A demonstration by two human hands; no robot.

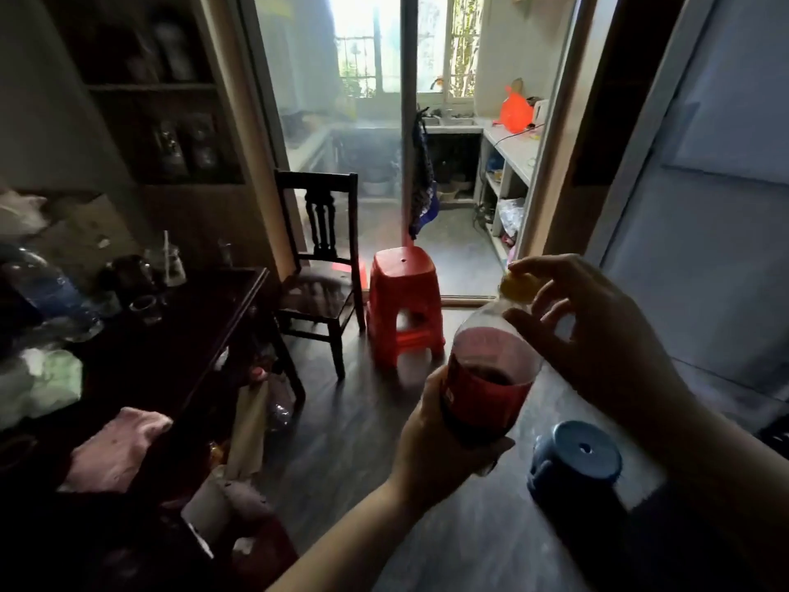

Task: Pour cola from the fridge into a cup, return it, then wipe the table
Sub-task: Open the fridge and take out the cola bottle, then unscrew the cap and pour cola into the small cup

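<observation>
A cola bottle with a red label and dark liquid is held upright in mid-air, right of centre. My left hand grips its lower body from the left. My right hand is at the neck, fingertips closed on the yellow cap. The dark wooden table stands to the left, crowded with glasses and cups at its far end. A pink cloth lies on the table's near edge. The fridge, pale and closed, fills the right side.
A red plastic stool and a dark wooden chair stand ahead on the floor. A blue plastic stool is under my right forearm. Beyond them, a glass sliding door opens onto a kitchen. Bottles and bags clutter the table's left.
</observation>
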